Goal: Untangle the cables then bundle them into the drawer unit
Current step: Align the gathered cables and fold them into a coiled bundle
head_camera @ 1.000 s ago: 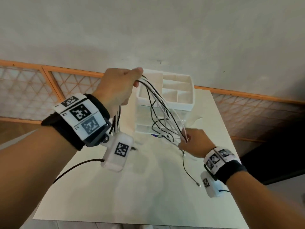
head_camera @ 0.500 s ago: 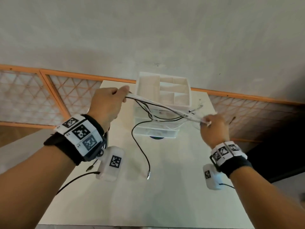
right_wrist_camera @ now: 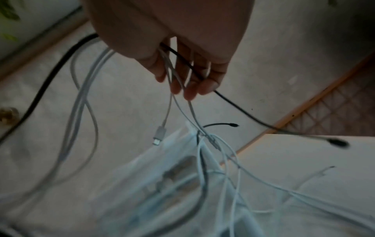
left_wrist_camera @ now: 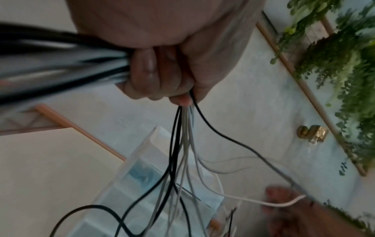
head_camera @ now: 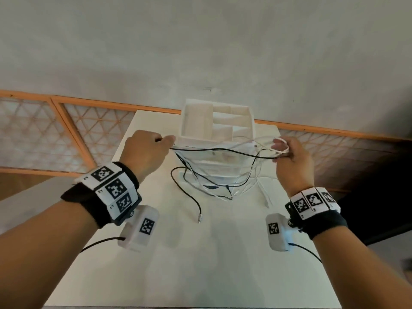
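Now the cables (head_camera: 214, 172) sag in loops before the drawer unit (head_camera: 217, 121), slacker than half a second ago. Left hand (head_camera: 145, 152) fingers (left_wrist_camera: 154, 77) clench one end; right hand (head_camera: 292, 159), risen level, pinches the other above the table (head_camera: 200, 264).

Drawer unit (head_camera: 217, 128) stands at far middle of table (head_camera: 200, 264), near the wall (head_camera: 200, 41). Left hand (head_camera: 145, 150) raised left of unit, right hand (head_camera: 289, 157) raised right of it. Cables (head_camera: 223, 150) span between the hands, in front of the unit. Loops sag below toward tabletop. One cable end (head_camera: 200, 219) hangs left of centre, before the unit.
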